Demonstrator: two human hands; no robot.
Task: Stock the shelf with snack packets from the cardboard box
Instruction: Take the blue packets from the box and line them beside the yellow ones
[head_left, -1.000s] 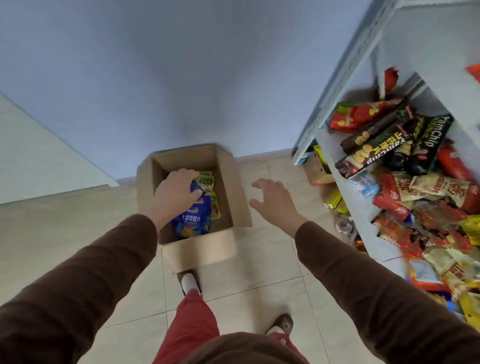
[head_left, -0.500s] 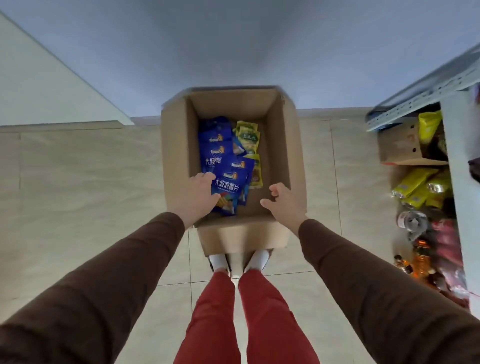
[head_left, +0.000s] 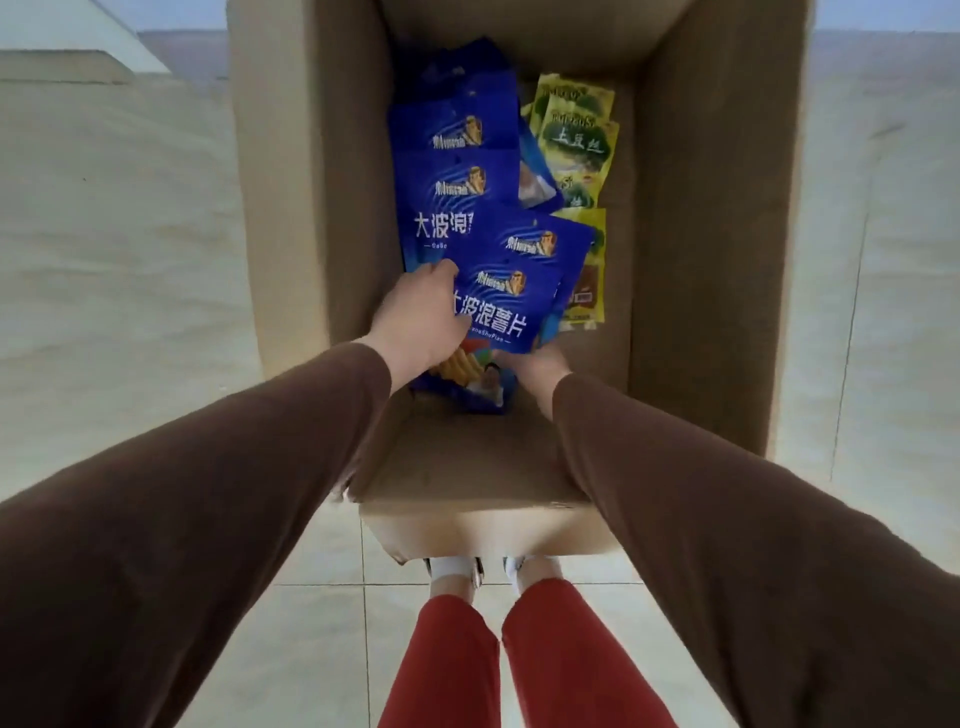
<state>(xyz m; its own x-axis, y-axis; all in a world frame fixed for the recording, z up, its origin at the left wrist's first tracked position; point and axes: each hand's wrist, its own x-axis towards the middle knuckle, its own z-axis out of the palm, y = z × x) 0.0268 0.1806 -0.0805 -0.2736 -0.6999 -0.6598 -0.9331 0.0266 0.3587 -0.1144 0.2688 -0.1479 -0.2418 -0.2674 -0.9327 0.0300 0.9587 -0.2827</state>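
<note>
While both arms reach down into the cardboard box (head_left: 291, 218), the step in hand looks like the pick-up: gathering blue packets before any of them goes to the shelf, which is out of view. Toward the left wall of the box, the left hand (head_left: 421, 325) lies on the top blue packet (head_left: 506, 291), thumb on its face and fingers curled at its left edge, so it is gripping that packet. Under and beyond it, more blue packets (head_left: 457, 176) lie overlapped in a row running toward the far end of the box. At the near edge of the top packet, the right hand (head_left: 535, 364) sits mostly tucked beneath it; its fingers are hidden, so whether they are pinching the packet or only propping it I cannot tell. Farther right, near the right wall of the box, a few yellow packets (head_left: 574, 140) lie flat on the floor of the box. The next move likely calls for a firm two-handed hold, lifting clear of the box walls without spilling the loose packets beneath.
</note>
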